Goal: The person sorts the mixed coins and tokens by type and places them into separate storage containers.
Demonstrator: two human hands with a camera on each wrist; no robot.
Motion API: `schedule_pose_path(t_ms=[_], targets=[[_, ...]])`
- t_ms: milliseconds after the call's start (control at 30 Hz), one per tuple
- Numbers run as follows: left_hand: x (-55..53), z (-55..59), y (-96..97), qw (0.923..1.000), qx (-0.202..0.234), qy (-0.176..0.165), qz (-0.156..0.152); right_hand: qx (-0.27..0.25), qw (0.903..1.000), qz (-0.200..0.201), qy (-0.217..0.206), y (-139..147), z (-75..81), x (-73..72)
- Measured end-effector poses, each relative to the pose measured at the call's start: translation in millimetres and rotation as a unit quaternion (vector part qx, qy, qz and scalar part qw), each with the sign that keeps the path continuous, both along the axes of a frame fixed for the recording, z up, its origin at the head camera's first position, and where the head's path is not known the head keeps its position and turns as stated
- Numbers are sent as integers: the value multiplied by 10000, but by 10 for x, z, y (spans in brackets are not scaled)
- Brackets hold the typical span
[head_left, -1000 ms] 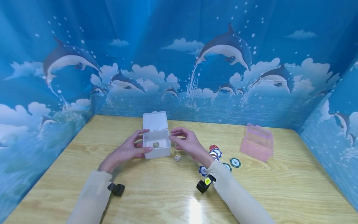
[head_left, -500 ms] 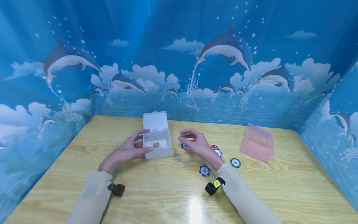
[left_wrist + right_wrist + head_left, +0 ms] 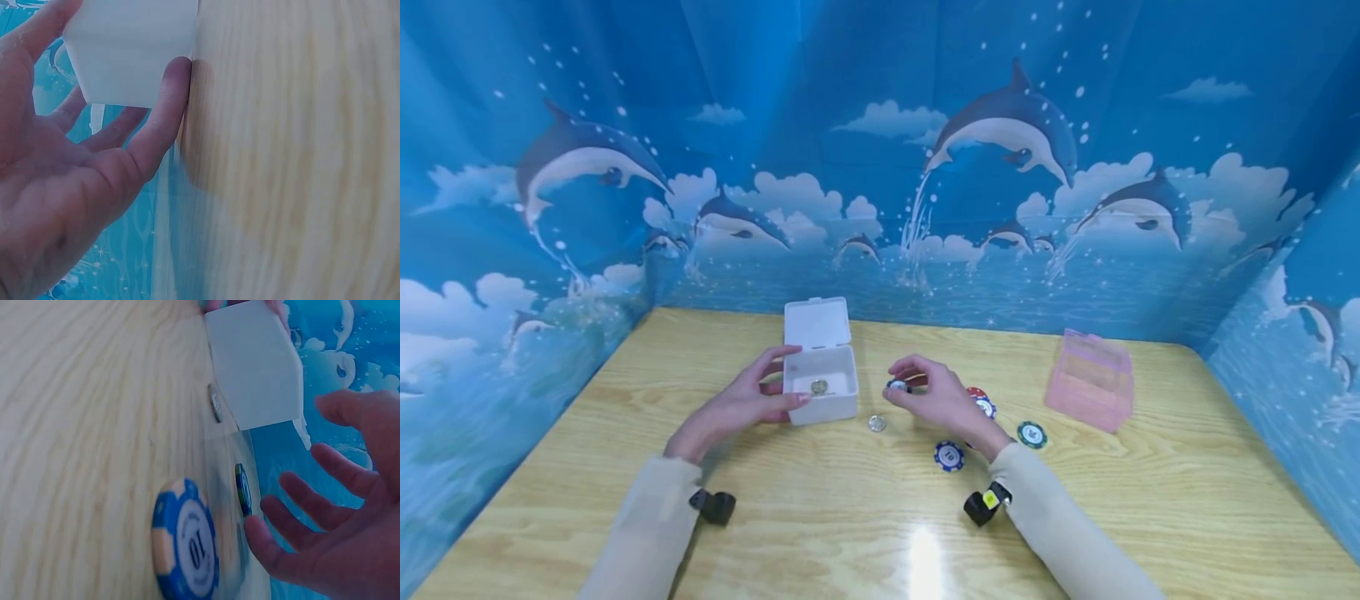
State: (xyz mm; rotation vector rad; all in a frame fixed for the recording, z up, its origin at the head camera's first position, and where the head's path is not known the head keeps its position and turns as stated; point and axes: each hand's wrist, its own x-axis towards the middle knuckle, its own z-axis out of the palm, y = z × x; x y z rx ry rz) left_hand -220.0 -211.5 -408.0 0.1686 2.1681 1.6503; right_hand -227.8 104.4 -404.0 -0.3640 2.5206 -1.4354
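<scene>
My left hand holds a small white box by its left side, thumb at the front and fingers behind. Its lid stands raised at the back, and a silvery coin lies inside. In the left wrist view, the fingers reach around the box's wall. To the right of the box my right hand hovers with loosely bent, spread fingers, holding nothing. A dark green-edged poker chip lies on the table by its fingertips; whether they touch is unclear. Another coin lies just right of the box.
A blue poker chip marked 10 lies left of my right forearm. Beyond the forearm are a red chip, another blue one and a green one. A pink translucent box stands at the right on the wooden table.
My right hand has moved right, away from the box, uncovering the dark chip near its fingers. The right forearm also shifted right, now hiding some chips. The left hand and box stay in place.
</scene>
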Motion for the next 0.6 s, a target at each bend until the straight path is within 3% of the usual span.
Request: schedule_pose_path(t_ms=[200, 367, 600], targets=[[5, 8, 3, 10000, -51, -9, 26, 706, 9969, 220, 261, 14, 0, 29], [5, 0, 4, 10000, -7, -5, -2, 962, 9938, 493, 266, 25, -27, 36], [7, -1, -1, 10000, 41, -7, -16, 1339, 9852, 862, 638, 5, -104, 42]])
